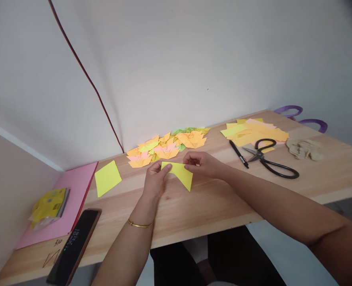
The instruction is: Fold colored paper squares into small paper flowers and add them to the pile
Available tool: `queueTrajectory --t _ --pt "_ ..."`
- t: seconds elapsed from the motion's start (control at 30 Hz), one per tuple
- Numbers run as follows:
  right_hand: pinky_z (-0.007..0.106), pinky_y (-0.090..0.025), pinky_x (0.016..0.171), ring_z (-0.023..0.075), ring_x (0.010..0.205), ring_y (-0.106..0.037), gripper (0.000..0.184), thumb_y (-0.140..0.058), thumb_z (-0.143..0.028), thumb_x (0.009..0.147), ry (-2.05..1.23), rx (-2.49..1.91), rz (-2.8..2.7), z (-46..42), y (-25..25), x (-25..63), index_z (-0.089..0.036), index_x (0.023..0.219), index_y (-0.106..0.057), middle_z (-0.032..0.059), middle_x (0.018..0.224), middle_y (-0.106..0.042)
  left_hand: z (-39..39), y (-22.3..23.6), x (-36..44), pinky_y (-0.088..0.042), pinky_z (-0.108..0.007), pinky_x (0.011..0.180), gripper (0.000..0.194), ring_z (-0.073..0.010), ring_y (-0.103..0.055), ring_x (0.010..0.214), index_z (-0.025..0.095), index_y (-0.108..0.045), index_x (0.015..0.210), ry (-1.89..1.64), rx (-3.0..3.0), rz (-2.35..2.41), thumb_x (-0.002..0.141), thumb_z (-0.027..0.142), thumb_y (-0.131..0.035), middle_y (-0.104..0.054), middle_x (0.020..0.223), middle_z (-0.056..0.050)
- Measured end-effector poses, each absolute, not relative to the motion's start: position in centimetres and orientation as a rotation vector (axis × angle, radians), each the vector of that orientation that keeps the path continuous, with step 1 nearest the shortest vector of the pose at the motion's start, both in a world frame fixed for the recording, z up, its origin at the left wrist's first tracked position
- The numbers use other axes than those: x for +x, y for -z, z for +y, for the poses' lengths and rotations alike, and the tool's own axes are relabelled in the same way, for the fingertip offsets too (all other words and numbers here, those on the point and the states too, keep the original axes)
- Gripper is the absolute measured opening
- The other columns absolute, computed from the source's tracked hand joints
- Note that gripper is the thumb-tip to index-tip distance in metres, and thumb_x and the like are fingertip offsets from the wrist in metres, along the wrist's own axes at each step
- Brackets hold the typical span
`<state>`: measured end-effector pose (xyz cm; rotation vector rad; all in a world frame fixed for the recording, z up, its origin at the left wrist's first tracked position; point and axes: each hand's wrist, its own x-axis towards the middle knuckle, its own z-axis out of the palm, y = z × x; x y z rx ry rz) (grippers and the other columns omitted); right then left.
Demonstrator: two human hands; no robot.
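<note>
A folded piece of yellow paper point(181, 174) is held above the near middle of the table, one pointed flap hanging down. My left hand point(155, 180) pinches its left end, thumb on the front. At the upper right edge, my right hand point(204, 165) grips the same paper between thumb and fingers. Just behind my hands lies a pile of folded paper pieces point(166, 151) in orange, yellow, pink and green, some with small drawn dots. A square yellow sheet point(108, 178) rests flat to the left of my left hand.
Right of my hands lie a black pen point(239, 154), black-handled scissors point(260, 155), paper offcuts point(247, 133) and a crumpled beige cloth point(303, 149). On the left are a phone point(74, 246), a pink sheet point(77, 178) and a yellow packet point(49, 206). Purple handles point(314, 122) show beyond the table's edge.
</note>
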<state>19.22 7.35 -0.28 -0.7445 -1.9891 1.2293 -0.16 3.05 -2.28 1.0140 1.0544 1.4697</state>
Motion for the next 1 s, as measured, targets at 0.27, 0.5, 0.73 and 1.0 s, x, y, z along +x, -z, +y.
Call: queueTrajectory --t 0.27,0.5,0.73,1.0 --pt "0.023 -0.038 0.061 0.0104 0.065 -0.047 0.002 -0.054 -0.018 0.071 -1.072 -0.762 -2.039 7.0 0.7 18.7 -0.016 0.069 -0.054 -0.0001 0.068 -0.054 2.4 2.6 1.0 -0.043 -0.025 0.068 0.017 -0.0118 -0.055 0.069 0.016 -0.065 0.075 -1.288 1.332 1.186 0.067 0.031 -0.071 -0.063 0.073 0.000" --pt "0.022 -0.035 0.057 0.0099 0.063 -0.044 0.004 -0.052 -0.014 0.066 -1.020 -0.751 -2.072 6.9 1.2 18.3 -0.017 0.064 -0.051 -0.0018 0.064 -0.051 1.8 1.8 1.3 -0.041 -0.025 0.069 0.014 -0.0130 -0.055 0.071 0.018 -0.064 0.074 -1.197 1.687 1.359 0.076 0.031 -0.061 -0.063 0.073 0.000" --pt "0.022 -0.034 0.055 0.0095 0.060 -0.046 0.001 -0.052 -0.017 0.064 -1.157 -0.919 -2.032 7.9 1.0 19.2 -0.017 0.064 -0.052 -0.0019 0.065 -0.054 2.5 2.6 0.4 -0.040 -0.024 0.064 0.016 -0.0115 -0.052 0.065 0.017 -0.064 0.071 -1.328 1.458 1.312 0.072 0.033 -0.066 -0.060 0.069 0.000" --pt "0.022 -0.035 0.054 0.0094 0.059 -0.046 0.002 -0.052 -0.018 0.065 -1.074 -0.969 -2.047 9.1 0.8 20.4 -0.017 0.065 -0.054 -0.0023 0.065 -0.055 3.2 3.1 -0.3 -0.043 -0.025 0.068 0.016 -0.0121 -0.055 0.067 0.017 -0.068 0.074 -1.375 1.215 1.246 0.068 0.032 -0.070 -0.064 0.072 -0.001"
